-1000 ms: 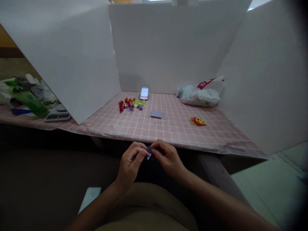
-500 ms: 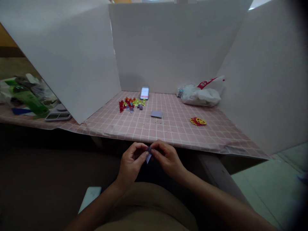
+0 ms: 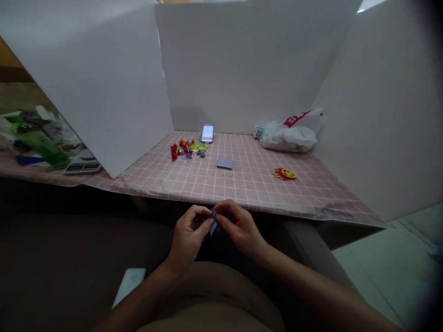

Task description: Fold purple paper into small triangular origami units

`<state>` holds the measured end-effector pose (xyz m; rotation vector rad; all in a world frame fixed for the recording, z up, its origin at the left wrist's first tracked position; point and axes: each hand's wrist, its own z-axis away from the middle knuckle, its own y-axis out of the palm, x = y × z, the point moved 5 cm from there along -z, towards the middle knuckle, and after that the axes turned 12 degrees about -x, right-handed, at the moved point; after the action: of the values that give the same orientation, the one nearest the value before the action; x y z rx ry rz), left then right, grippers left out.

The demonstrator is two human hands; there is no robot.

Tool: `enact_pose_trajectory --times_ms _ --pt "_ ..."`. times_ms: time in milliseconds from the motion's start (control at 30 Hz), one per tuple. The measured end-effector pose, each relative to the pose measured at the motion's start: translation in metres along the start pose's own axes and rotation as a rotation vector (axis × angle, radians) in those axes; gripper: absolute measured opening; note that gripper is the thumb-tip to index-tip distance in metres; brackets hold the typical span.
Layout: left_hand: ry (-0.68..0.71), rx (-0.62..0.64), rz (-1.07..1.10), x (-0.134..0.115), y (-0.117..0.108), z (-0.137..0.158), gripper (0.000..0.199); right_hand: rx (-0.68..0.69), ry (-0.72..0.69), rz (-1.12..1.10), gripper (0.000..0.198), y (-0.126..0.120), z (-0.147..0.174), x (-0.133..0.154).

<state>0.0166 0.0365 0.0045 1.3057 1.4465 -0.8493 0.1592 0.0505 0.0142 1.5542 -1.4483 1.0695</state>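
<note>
Folded purple paper (image 3: pixel 212 228), one: pinched in the fingers (image 3: pixel 202 209) of left hand (image 3: pixel 186 234) and right hand (image 3: pixel 241 226) (both near the worktop (image 3: pixel 256 186) edge).

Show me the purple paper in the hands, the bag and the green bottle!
Purple paper (image 3: pixel 212 228): head view, its lower part.
Bag (image 3: pixel 290 139): head view, the middle of its white front.
Bottle (image 3: pixel 41 145): head view, the middle of its green side.

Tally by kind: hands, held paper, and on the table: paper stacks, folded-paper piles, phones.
Bare left hand, bare right hand: 2
Held folded purple paper: 1
Flat purple paper stack: 1
Multicoloured folded-paper pile: 1
White-screened phone: 1
Total: 6
</note>
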Motion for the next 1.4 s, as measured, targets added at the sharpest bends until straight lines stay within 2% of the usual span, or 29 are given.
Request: enact_pose_trajectory --times_ms 233,433,767,967,1133,1400 --pt "0.006 -0.052 0.006 0.0028 -0.0026 0.0003 0.013 0.013 -0.059 0.044 0.004 -0.0004 -0.0006 0.0029" --pt "0.033 -0.017 0.016 -0.0001 -0.0005 -0.0004 0.006 0.001 -0.086 0.068 0.006 -0.0018 -0.0001 0.0032" --pt "-0.015 -0.028 0.052 0.0035 0.0000 -0.0012 0.009 0.006 -0.156 0.123 0.008 -0.0024 -0.0007 0.0092" --pt "-0.040 -0.040 0.080 0.0031 -0.0023 -0.0022 0.014 0.041 -0.008 0.041 0.006 -0.0016 -0.0022 0.0058" --pt "-0.051 0.035 0.055 0.0013 -0.0032 -0.0017 0.009 0.115 0.131 -0.058 0.011 -0.0019 -0.0058 0.0033" --pt "0.012 0.116 0.040 -0.0032 -0.0032 -0.0011 0.005 0.178 0.168 -0.027 0.016 -0.0030 -0.0078 0.0064"
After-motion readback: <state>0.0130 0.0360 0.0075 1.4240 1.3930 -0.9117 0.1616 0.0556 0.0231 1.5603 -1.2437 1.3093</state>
